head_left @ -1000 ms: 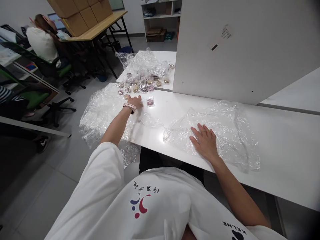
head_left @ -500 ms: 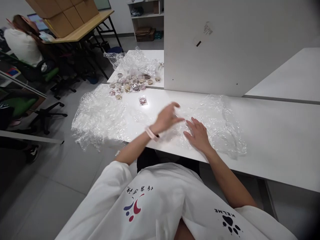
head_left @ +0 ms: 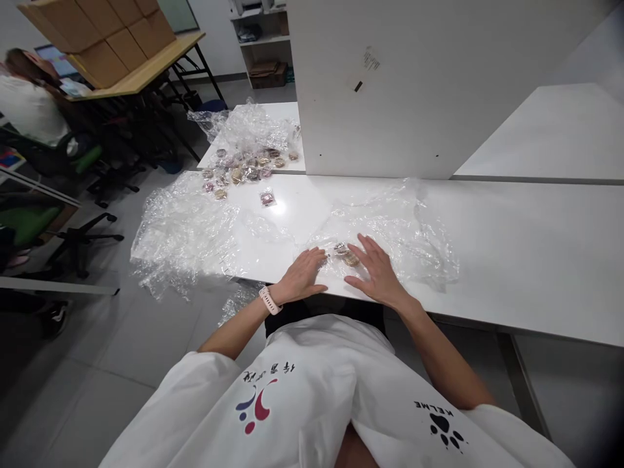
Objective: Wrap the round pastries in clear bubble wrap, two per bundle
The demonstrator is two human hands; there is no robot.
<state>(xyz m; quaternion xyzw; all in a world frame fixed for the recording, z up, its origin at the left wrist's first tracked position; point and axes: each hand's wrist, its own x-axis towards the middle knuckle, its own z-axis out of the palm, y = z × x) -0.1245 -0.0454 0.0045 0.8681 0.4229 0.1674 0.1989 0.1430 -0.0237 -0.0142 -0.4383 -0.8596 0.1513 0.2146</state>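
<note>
Left hand (head_left: 303, 276) and right hand (head_left: 374, 273), both spread flat, beside small packets (head_left: 345, 254) on clear plastic bag (head_left: 400, 227).

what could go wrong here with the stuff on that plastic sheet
The small wrapped items lie between the left hand and right hand, close to the table edge; a tug on the clear plastic sheet could drag them off. The other plastic sheet overhangs the table's left end and might slide down.
</note>
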